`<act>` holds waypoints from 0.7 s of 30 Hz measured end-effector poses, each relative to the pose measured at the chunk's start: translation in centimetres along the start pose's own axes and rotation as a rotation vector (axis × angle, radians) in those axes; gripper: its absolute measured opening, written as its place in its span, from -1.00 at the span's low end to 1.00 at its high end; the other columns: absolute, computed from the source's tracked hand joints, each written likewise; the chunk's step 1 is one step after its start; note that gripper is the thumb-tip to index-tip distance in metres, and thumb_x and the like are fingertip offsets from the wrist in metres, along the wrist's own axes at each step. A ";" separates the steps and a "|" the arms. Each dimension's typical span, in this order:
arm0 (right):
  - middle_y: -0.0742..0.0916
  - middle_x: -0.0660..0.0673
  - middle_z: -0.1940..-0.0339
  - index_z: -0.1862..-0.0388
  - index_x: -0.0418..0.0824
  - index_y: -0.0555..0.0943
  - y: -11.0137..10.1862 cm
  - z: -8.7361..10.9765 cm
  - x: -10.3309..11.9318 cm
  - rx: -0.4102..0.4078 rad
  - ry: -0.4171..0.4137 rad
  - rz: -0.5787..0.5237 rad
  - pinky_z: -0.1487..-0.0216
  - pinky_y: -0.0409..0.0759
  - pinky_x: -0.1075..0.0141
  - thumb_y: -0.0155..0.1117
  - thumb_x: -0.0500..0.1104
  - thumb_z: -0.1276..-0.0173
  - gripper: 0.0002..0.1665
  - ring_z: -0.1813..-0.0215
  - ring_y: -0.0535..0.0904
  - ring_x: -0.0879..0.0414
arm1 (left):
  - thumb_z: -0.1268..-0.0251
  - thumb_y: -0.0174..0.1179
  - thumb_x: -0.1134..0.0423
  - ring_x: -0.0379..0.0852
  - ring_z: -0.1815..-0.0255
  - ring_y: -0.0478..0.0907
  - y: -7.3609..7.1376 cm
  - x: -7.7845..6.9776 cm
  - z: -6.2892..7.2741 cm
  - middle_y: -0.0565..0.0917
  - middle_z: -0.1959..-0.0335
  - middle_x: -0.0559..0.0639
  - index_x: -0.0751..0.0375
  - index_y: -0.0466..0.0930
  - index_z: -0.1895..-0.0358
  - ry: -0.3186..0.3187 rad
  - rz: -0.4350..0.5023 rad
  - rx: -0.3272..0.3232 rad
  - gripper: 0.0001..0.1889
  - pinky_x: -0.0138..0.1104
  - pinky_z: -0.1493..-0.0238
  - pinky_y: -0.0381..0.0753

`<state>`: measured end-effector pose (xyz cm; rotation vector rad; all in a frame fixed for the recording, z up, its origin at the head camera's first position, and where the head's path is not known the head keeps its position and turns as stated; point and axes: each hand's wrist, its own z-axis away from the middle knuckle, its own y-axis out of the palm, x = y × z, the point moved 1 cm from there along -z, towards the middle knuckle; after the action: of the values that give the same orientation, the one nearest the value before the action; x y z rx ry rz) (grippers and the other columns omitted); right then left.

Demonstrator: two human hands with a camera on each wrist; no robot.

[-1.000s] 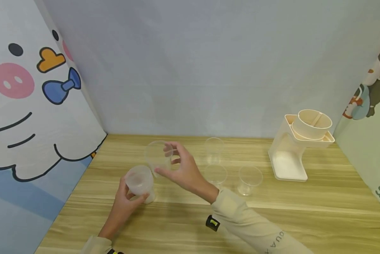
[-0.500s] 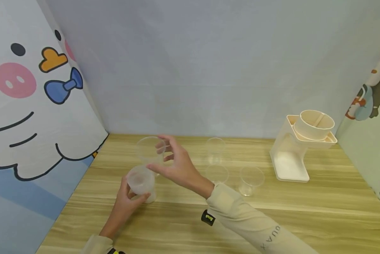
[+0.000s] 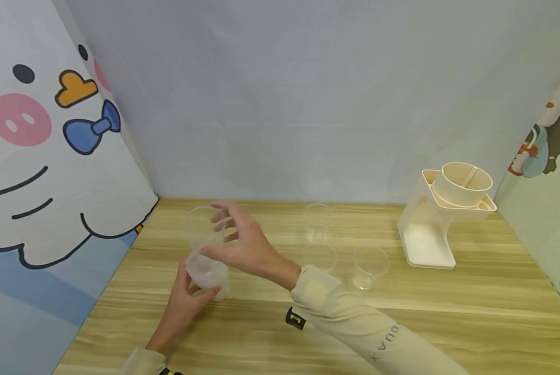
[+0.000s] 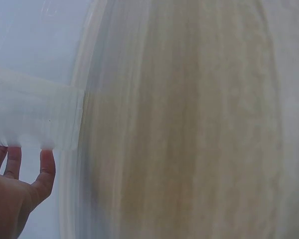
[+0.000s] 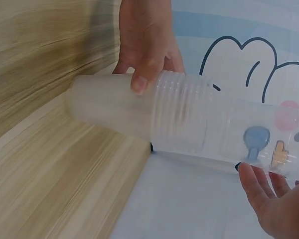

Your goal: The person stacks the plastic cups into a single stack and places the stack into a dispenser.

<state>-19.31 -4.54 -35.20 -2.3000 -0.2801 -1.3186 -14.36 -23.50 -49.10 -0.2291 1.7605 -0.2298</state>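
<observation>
A stack of nested clear plastic cups (image 3: 207, 273) stands at the left of the table. My left hand (image 3: 190, 297) grips it around the side, thumb and fingers wrapped about it. My right hand (image 3: 244, 245) holds one clear cup (image 3: 202, 226) upright over the stack's mouth, thumb on the near side and fingers on the far side. In the right wrist view, this single cup (image 5: 256, 129) lines up with the ridged rims of the stack (image 5: 114, 102); how far its base is inside I cannot tell. The left wrist view shows fingers around a cup (image 4: 35, 117).
To the right stand three single clear cups: one at the back (image 3: 317, 224), one in front of it (image 3: 319, 258), one further right (image 3: 370, 265). A cream-coloured stand with a round funnel top (image 3: 448, 208) is at the far right. A grey wall (image 3: 280, 130) borders the back.
My right hand has moved left with the single cup, from beside the stack to above its mouth. The left hand and the stack have stayed in place.
</observation>
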 end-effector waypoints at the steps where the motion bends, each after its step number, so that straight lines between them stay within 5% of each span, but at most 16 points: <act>1: 0.57 -0.12 -0.01 -0.34 -0.15 0.27 0.1 0.0 -0.1 0.007 -0.002 0.003 0.11 0.58 0.36 0.46 -0.20 -0.07 -0.14 0.02 0.54 0.12 | -0.07 0.34 0.45 -0.19 -0.10 0.37 0.0 0.0 0.0 0.32 -0.19 0.04 0.13 0.03 -0.37 -0.001 -0.002 0.000 -0.16 -0.35 0.01 0.49; 11: 0.57 -0.18 -0.02 -0.31 -0.26 0.29 1.2 0.1 -0.9 0.066 -0.026 0.051 0.04 0.55 0.41 0.49 -0.19 -0.05 -0.14 -0.03 0.54 -0.02 | -0.10 0.33 0.45 -0.22 -0.15 0.34 -0.1 -0.3 0.0 0.30 -0.21 0.03 0.18 0.05 -0.32 -0.021 0.028 -0.004 -0.22 -0.44 0.00 0.48; 21: 0.57 -0.20 -0.05 -0.35 -0.23 0.27 1.7 0.7 -1.6 0.091 -0.033 0.094 -0.02 0.51 0.43 0.47 -0.21 -0.08 -0.12 -0.06 0.54 0.08 | -0.06 0.33 0.49 -0.25 -0.18 0.31 0.0 -0.3 0.0 0.31 -0.21 0.00 0.16 0.06 -0.31 -0.001 0.041 -0.009 -0.22 -0.45 0.00 0.48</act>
<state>-18.94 -5.63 -37.37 -2.2321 -0.2353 -1.1984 -14.32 -23.39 -48.83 -0.1997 1.7639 -0.1925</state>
